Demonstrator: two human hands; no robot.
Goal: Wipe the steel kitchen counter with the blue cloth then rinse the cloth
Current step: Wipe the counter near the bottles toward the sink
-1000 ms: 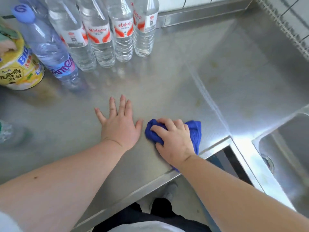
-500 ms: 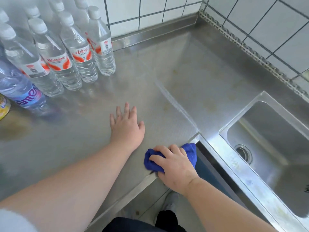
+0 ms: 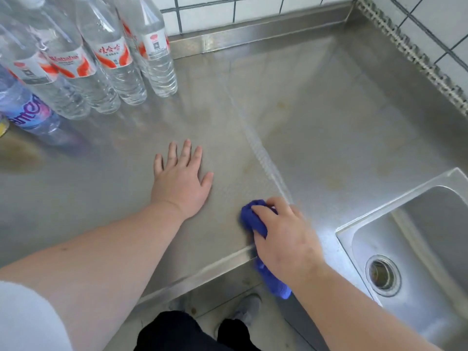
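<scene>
The steel desk (image 3: 316,117) fills most of the head view, dull and faintly stained with yellowish marks toward its middle. The right hand (image 3: 286,239) sits at the near edge of the desk, its grip curled over the bunched blue cloth (image 3: 255,221), fingers bent across the top of the wad and pressing it onto the steel. One end of the cloth pokes out past the fingertips on the left; the other end hangs below the wrist, over the desk's front lip.

The left hand (image 3: 181,181) lies flat on the desk just to the left of the cloth, apart from it, palm down, fingers straight and slightly spread, grasping nothing.

A steel sink (image 3: 354,231) is set into the desk at the right, just beside the right hand, with its round drain (image 3: 383,275) visible in the basin. At the far left stand four clear water bottles (image 3: 119,62) with red and white labels, packed close together, and a bottle with a purple label (image 3: 27,110) nearer the edge of view. White wall tiles (image 3: 253,6) run behind the desk.
</scene>
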